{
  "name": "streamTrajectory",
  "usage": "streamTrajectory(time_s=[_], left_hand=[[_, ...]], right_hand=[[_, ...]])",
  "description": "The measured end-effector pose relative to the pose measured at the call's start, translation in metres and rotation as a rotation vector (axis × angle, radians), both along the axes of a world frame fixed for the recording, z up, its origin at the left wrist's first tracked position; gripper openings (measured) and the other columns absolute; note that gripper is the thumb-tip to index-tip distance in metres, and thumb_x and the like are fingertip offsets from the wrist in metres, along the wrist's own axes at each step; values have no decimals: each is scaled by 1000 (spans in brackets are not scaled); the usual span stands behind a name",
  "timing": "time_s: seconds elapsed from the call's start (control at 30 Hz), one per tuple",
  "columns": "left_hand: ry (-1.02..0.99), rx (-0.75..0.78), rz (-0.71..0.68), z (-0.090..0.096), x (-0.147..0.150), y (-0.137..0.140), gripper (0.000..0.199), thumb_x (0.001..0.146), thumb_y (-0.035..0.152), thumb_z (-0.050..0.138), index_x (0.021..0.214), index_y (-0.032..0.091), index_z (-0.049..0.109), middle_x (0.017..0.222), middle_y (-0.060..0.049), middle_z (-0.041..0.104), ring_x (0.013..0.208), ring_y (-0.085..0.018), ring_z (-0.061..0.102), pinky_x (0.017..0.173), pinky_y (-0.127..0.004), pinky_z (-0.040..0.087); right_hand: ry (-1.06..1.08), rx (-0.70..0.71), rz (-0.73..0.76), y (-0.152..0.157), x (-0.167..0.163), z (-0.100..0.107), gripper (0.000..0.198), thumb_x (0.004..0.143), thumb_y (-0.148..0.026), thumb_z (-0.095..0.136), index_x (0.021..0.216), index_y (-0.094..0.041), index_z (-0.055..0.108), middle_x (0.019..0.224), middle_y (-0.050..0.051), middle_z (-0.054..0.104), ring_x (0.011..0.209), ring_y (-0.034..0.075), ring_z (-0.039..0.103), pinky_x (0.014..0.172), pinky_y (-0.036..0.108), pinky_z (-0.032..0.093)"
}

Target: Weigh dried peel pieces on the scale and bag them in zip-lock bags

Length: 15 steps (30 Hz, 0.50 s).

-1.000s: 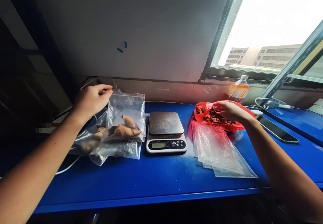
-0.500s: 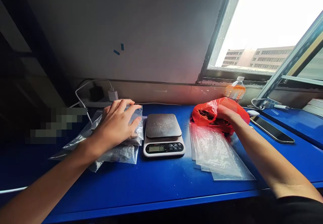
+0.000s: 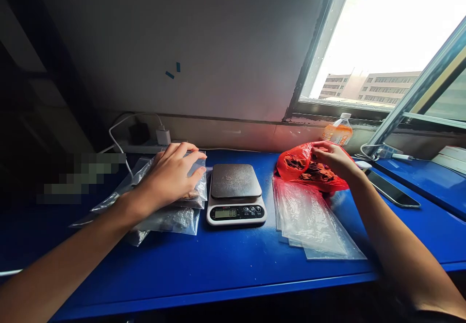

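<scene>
My left hand [image 3: 178, 170], fingers spread, lies over a pile of clear plastic bags [image 3: 182, 220] with contents in them. At the mouth of a red plastic bag [image 3: 289, 151], my right hand [image 3: 333, 158] has its fingers curled together; what they pinch is too small to make out. Dried reddish-brown pieces [image 3: 316, 173] show inside the red bag. Between my hands stands a digital kitchen scale [image 3: 236, 182] with specks on its plate and a display that seems to read 0.0. Flat clear bags [image 3: 313, 221] lie stacked in front of the red bag.
An orange drink bottle [image 3: 338, 129] stands behind the red bag. To the right, a phone [image 3: 393, 189] lies on the blue table [image 3: 225, 274]. A white charger [image 3: 163, 135] with a cable is plugged in at the back left, near the wall.
My right hand has come up out of the red bag, and its fingers now show at the opening. More of the dried pieces are visible. My left hand stays nearly where it was.
</scene>
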<state>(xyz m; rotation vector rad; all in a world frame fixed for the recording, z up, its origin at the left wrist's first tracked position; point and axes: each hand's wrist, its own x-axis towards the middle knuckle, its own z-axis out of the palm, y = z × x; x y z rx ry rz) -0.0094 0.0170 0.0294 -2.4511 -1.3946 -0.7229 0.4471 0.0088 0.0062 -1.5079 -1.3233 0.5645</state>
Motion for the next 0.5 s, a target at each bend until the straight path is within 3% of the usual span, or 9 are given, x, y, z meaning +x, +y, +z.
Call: streamTrajectory(time_s=[0.07, 0.17, 0.37, 0.5], left_hand=[[-18, 7, -22, -1, 2, 2, 31, 88, 37, 50, 110, 27, 70, 126, -8, 63, 120, -33, 54, 99, -51, 46], [-63, 16, -60, -3, 3, 2, 28, 89, 35, 52, 108, 25, 70, 123, -9, 65, 117, -32, 55, 100, -50, 45], [-99, -7, -76, -16, -9, 1, 24, 88, 33, 53, 101, 24, 71, 117, -10, 68, 110, -33, 57, 97, -51, 47], [-136, -18, -83, -19, -16, 1, 23, 88, 34, 53, 99, 25, 71, 114, -9, 68, 109, -32, 59, 97, -50, 48]], right_hand=[[177, 6, 70, -8, -2, 1, 40, 71, -47, 77, 99, -21, 64, 87, 5, 69, 76, 17, 65, 68, 28, 52], [227, 9, 93, -14, -2, -1, 42, 72, -50, 77, 99, -21, 65, 94, 7, 71, 84, 17, 67, 72, 27, 52], [113, -2, 53, -14, 2, -6, 32, 81, -53, 65, 89, -23, 63, 95, 10, 71, 89, 23, 68, 74, 33, 54], [-187, 99, 55, -16, -1, -2, 33, 89, -56, 47, 84, -25, 56, 94, 12, 70, 95, 25, 68, 81, 39, 57]])
